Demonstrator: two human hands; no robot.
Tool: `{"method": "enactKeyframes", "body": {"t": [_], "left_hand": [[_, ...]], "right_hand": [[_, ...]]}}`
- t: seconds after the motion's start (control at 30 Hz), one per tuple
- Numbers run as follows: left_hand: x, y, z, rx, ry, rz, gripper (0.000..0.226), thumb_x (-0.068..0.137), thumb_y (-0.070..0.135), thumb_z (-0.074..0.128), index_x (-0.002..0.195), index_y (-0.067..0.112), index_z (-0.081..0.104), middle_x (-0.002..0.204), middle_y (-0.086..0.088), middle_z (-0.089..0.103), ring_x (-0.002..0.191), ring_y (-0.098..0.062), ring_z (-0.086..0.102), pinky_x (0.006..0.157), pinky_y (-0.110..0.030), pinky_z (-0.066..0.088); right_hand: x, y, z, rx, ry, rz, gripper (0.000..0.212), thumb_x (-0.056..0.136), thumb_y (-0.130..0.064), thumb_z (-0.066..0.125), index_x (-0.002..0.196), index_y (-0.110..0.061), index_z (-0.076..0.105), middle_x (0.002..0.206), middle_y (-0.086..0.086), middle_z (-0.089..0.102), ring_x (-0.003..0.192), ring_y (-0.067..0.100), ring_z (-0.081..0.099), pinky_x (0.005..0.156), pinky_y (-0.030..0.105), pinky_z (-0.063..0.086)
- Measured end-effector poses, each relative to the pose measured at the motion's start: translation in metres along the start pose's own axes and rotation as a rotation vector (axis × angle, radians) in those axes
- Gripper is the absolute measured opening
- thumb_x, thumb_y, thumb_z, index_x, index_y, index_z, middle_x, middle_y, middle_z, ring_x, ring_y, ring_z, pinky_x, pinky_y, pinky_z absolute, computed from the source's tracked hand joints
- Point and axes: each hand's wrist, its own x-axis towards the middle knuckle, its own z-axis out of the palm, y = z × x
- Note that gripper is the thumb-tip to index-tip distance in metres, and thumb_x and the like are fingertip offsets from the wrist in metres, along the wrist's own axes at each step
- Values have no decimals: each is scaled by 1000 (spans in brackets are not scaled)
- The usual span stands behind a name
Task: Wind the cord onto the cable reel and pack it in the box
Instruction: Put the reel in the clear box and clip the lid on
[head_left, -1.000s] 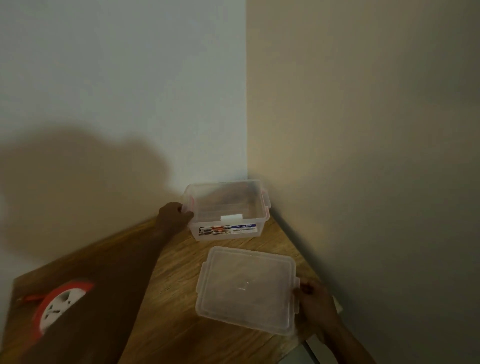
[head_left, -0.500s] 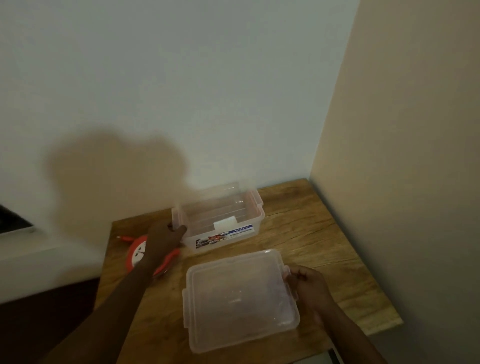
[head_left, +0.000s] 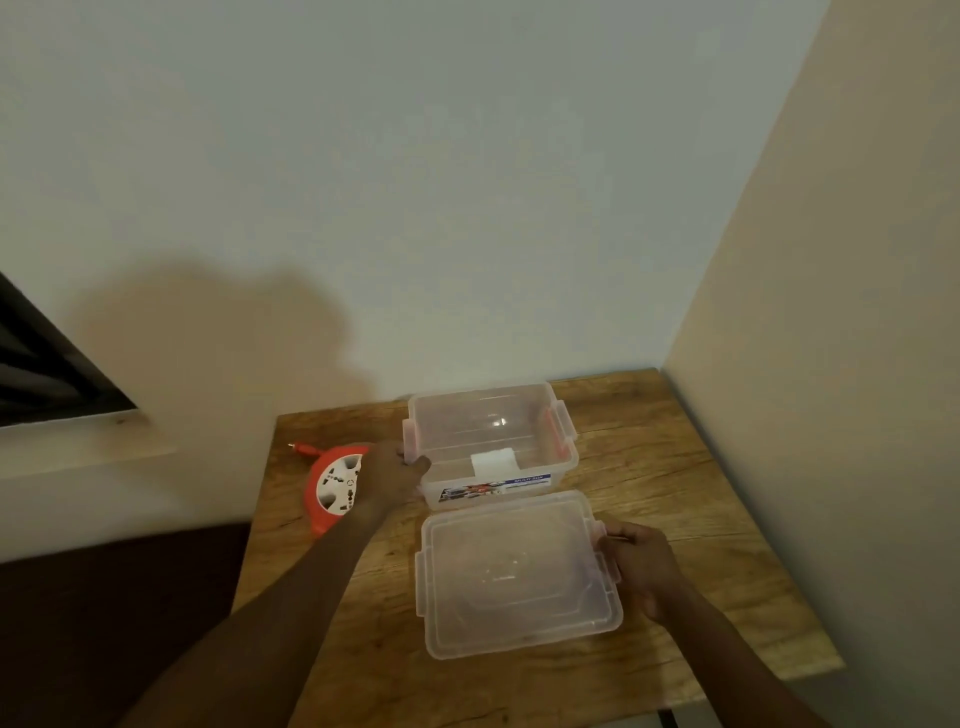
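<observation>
A clear plastic box with pink latches stands open and empty at the back of the wooden table. Its clear lid lies flat just in front of it. My left hand grips the box's left wall near the latch. My right hand holds the lid's right edge. A red cable reel with a white socket face lies to the left of the box, partly hidden behind my left hand. A short red cord end sticks out at its back left.
The table stands in a corner, with a white wall behind and a beige wall on the right. A dark window frame is at the far left. Dark floor lies left of the table.
The view has swung left, so the reel and the table's left edge show fully. The box and lid now sit squarer to me. Both hands keep their holds.
</observation>
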Motion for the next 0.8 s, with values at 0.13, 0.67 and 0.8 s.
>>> {"method": "enactKeyframes", "body": {"t": [0.13, 0.67, 0.8], "left_hand": [[4, -1, 6, 5, 11, -24, 26, 92, 18, 76, 114, 5, 73, 109, -17, 77, 78, -25, 73, 73, -37, 62], [3, 6, 36, 203, 77, -5, 29, 92, 17, 74, 115, 1, 67, 107, -18, 75, 82, -26, 70, 60, -24, 50], [2, 6, 40, 217, 122, -3, 30, 92, 19, 73, 116, 1, 68, 106, -17, 75, 81, -22, 66, 57, -17, 41]], "right_hand": [[5, 9, -9, -6, 16, 18, 19, 85, 6, 64, 85, -7, 78, 82, 12, 76, 68, 28, 73, 53, 37, 58], [35, 26, -13, -506, 197, -216, 18, 87, -28, 68, 70, -24, 73, 63, -10, 70, 63, 5, 65, 59, 25, 53], [41, 31, -15, -558, 219, -275, 14, 83, -26, 69, 70, -26, 64, 67, -8, 66, 63, 5, 61, 59, 29, 52]]}}
